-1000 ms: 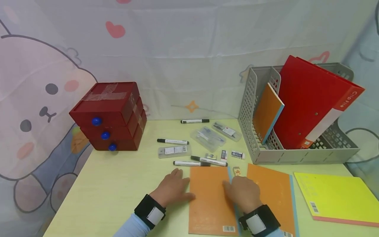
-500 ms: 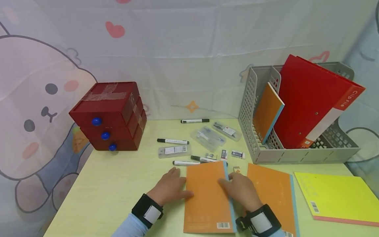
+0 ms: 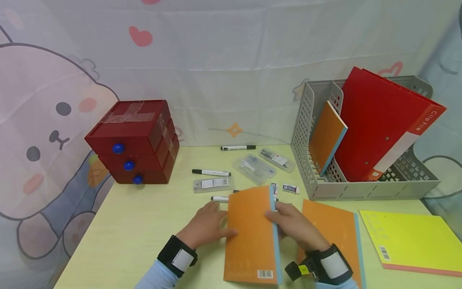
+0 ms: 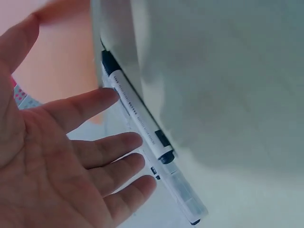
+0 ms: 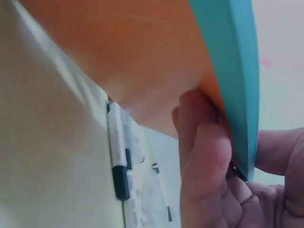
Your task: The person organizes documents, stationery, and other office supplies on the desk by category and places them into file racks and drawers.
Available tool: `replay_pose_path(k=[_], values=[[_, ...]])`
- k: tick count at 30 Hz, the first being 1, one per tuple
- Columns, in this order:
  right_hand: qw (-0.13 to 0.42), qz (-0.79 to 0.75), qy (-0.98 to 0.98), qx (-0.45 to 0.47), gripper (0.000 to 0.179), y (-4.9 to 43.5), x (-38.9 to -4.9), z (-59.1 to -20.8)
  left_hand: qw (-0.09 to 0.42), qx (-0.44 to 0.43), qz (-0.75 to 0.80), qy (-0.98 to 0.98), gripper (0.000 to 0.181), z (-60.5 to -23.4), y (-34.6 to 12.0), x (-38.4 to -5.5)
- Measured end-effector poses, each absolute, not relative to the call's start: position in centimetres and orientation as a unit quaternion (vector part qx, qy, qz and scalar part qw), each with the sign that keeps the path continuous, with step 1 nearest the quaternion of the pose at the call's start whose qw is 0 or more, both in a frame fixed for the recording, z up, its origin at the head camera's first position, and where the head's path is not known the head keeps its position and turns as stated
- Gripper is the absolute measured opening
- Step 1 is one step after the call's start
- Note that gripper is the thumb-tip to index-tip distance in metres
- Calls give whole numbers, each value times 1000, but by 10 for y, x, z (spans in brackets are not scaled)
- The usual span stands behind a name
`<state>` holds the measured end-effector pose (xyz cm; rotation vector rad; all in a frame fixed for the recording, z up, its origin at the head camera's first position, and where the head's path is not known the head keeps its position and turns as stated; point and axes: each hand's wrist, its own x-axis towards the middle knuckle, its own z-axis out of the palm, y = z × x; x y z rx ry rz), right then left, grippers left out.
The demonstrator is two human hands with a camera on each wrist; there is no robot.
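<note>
An orange notebook [image 3: 249,245] with a blue spine tilts up from the table, its right side raised. My right hand [image 3: 299,226] pinches that spine, thumb on the cover and fingers underneath. The right wrist view shows the blue spine [image 5: 232,71] between thumb and curled fingers [image 5: 206,156]. At the notebook's left edge, my left hand [image 3: 202,228] lies with its thumb overlapping the cover. Its fingers [image 4: 114,147] are spread and straight in the left wrist view, near a whiteboard marker [image 4: 137,114].
A second orange notebook [image 3: 335,237] and a yellow one [image 3: 415,241] lie to the right. Markers [image 3: 211,173], clear cases [image 3: 213,184] and erasers [image 3: 290,188] are scattered behind. A grey file rack [image 3: 371,190] holds a red clip file [image 3: 379,124]; red drawers [image 3: 133,140] stand left.
The notebook has shifted slightly left and its right side has risen from the table. My right hand has turned and now grips the spine from beneath. The left hand has barely moved.
</note>
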<state>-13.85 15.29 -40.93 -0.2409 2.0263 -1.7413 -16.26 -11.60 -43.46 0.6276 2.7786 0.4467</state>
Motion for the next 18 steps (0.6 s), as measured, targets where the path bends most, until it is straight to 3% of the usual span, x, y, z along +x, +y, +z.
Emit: replay_pose_path(k=[9,15,18], values=[[190,-706,680,-61,44,152,-139,-397,101,174,340,919,74,-428,-120,-170],[206,-734,645,-40,53,158,-143,-394,69,181,396,898,73,-426,-124,-171],[216,-736,640,-39,48,161,-146,-393,57,196,396,896,71,-425,-125,-170]])
